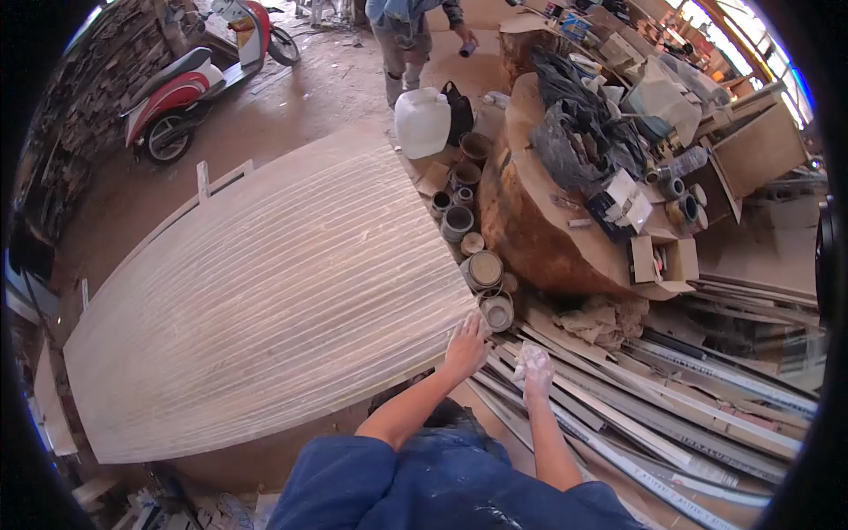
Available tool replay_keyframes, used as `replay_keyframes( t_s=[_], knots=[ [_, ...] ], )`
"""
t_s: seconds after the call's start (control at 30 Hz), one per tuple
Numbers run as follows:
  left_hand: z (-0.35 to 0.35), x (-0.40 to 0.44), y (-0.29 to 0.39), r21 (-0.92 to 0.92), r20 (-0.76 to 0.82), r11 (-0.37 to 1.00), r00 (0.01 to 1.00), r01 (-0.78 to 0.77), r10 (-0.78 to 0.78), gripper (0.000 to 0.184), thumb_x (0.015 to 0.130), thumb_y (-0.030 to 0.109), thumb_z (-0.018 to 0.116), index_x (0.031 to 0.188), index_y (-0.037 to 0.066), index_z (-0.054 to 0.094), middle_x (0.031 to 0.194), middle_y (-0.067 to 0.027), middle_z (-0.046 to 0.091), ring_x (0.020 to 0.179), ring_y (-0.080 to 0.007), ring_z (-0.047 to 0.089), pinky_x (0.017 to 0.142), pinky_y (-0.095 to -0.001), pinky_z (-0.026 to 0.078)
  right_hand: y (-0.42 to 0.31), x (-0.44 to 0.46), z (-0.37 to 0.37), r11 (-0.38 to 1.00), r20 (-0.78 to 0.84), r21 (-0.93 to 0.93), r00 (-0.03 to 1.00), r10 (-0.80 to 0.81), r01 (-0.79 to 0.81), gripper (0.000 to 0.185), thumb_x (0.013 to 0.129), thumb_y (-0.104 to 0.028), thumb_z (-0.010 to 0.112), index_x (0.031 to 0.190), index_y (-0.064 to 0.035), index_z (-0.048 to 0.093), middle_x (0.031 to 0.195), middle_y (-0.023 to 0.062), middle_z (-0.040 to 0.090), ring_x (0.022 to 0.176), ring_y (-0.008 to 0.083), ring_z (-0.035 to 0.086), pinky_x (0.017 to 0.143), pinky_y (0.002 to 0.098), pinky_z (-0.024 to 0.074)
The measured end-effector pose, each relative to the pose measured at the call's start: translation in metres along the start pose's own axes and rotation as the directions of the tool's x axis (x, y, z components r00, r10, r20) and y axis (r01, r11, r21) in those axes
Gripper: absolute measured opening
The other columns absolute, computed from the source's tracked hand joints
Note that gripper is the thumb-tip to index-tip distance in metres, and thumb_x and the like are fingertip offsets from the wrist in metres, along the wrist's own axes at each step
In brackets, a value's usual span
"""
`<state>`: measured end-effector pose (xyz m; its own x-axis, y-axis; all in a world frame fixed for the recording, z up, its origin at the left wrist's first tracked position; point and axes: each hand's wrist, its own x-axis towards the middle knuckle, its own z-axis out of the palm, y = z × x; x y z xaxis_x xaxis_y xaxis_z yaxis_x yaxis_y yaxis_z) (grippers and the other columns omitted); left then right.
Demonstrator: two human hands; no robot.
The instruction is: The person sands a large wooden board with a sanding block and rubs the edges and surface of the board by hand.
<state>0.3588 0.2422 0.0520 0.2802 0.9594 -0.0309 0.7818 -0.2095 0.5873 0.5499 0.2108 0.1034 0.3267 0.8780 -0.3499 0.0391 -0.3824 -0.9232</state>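
A large grooved wooden panel with pale dust or filler along its grooves lies in front and to the left. My left hand rests on the panel's near right corner, fingers stretched out and slightly apart. To the right of that corner, past the panel's edge, my right hand is raised over long strips. Its fingers are curled and coated in white powder or paste; whatever they hold, if anything, cannot be made out.
Cans line the panel's right edge, near a white jug. A wood slab table bears black plastic and boxes. Long strips lie at right. A co-worker stands at the back; a scooter is far left.
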Motion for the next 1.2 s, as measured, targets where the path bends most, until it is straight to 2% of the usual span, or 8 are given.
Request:
replay_keyframes(
  t_s=[0.23, 0.3, 0.37, 0.43, 0.57, 0.63, 0.83, 1.2],
  knots=[
    [-0.012, -0.072, -0.037, 0.053, -0.128, 0.991, 0.985, 0.125, -0.118, 0.055, 0.099, 0.031, 0.052, 0.14, -0.005, 0.049, 0.152, -0.0215, 0.042, 0.143, -0.0334, 0.039, 0.119, -0.0468, 0.027, 0.004, 0.057, 0.039, 0.912, 0.222, -0.371, 0.97, -0.094, 0.174, 0.02, 0.088, -0.013, 0.069, 0.105, -0.0009, 0.07, 0.084, 0.0101, 0.071, 0.075, 0.024, 0.068, 0.069, 0.0347, 0.0522],
    [-0.017, -0.103, -0.05, 0.118, -0.136, 0.979, 0.979, 0.166, -0.15, 0.053, 0.099, 0.028, 0.052, 0.14, -0.004, 0.048, 0.151, -0.0195, 0.044, 0.141, -0.0325, 0.041, 0.118, -0.0473, 0.029, 0.001, 0.075, 0.051, 0.757, 0.458, -0.384, 0.821, -0.34, 0.528, 0.022, 0.092, -0.013, 0.071, 0.11, -0.0006, 0.069, 0.1, 0.0046, 0.073, 0.09, 0.0128, 0.066, 0.08, 0.03, 0.0535],
    [-0.028, -0.134, -0.06, 0.112, -0.152, 0.964, 0.963, 0.241, -0.223, 0.051, 0.098, 0.024, 0.054, 0.142, -0.001, 0.047, 0.151, -0.0175, 0.044, 0.14, -0.0323, 0.043, 0.117, -0.0477, 0.031, 0.001, 0.089, 0.065, 0.78, 0.571, -0.251, 0.738, -0.359, 0.574, 0.021, 0.089, -0.01, 0.071, 0.108, -0.001, 0.071, 0.098, 0.0087, 0.073, 0.091, 0.0173, 0.069, 0.081, 0.0314, 0.0533],
    [-0.044, -0.166, -0.068, 0.106, -0.196, 0.95, 0.943, 0.294, -0.269, 0.049, 0.095, 0.018, 0.058, 0.14, 0.0, 0.049, 0.149, -0.017, 0.047, 0.137, -0.0326, 0.046, 0.115, -0.0479, 0.033, -0.032, 0.084, 0.079, 0.556, 0.645, -0.347, 0.622, -0.443, 0.755, 0.02, 0.081, -0.005, 0.072, 0.101, -0.0032, 0.072, 0.094, 0.017, 0.07, 0.087, 0.0337, 0.068, 0.079, 0.0387, 0.0523],
    [-0.054, -0.226, -0.086, 0.143, -0.344, 0.892, 0.867, 0.428, -0.361, 0.049, 0.091, 0.017, 0.061, 0.137, 0.001, 0.054, 0.144, -0.017, 0.052, 0.134, -0.0331, 0.048, 0.115, -0.046, 0.034, -0.041, 0.095, 0.091, 0.465, 0.785, -0.31, 0.499, -0.367, 0.83, 0.021, 0.08, -0.005, 0.074, 0.1, -0.0065, 0.074, 0.097, 0.0131, 0.07, 0.092, 0.0329, 0.066, 0.082, 0.04, 0.0527],
    [-0.056, -0.252, -0.097, 0.146, -0.377, 0.849, 0.822, 0.508, -0.427, 0.049, 0.091, 0.017, 0.061, 0.137, 0.002, 0.054, 0.143, -0.0163, 0.052, 0.134, -0.0327, 0.048, 0.116, -0.0471, 0.033, -0.038, 0.105, 0.096, 0.193, 0.885, -0.202, 0.263, -0.385, 0.96, 0.022, 0.076, -0.007, 0.077, 0.098, -0.0106, 0.076, 0.096, 0.0084, 0.07, 0.094, 0.0289, 0.065, 0.084, 0.0387, 0.0524],
    [-0.076, -0.323, -0.128, 0.267, -0.498, 0.619, 0.656, 0.738, -0.567, 0.047, 0.091, 0.019, 0.062, 0.135, 0.005, 0.056, 0.136, -0.016, 0.056, 0.131, -0.0321, 0.05, 0.114, -0.052, 0.033, -0.041, 0.113, 0.106, -0.015, 0.964, -0.029, 0.024, -0.264, 0.999, 0.018, 0.08, -0.013, 0.073, 0.098, -0.0156, 0.074, 0.095, 0.0046, 0.068, 0.094, 0.0264, 0.063, 0.086, 0.0386, 0.051],
    [-0.108, -0.452, -0.211, 0.165, -0.55, 0.319, 0.356, 0.933, -0.755, 0.054, 0.092, 0.03, 0.06, 0.14, 0.007, 0.052, 0.144, -0.0105, 0.05, 0.138, -0.0327, 0.044, 0.118, -0.0591, 0.023, 0.013, -0.007, 0.211, 0.08, 0.973, 0.114, -0.094, -0.212, 0.99, 0.015, 0.087, -0.011, 0.066, 0.101, -0.0123, 0.072, 0.097, 0.007, 0.068, 0.093, 0.0302, 0.063, 0.085, 0.044, 0.0527]
  ],
)
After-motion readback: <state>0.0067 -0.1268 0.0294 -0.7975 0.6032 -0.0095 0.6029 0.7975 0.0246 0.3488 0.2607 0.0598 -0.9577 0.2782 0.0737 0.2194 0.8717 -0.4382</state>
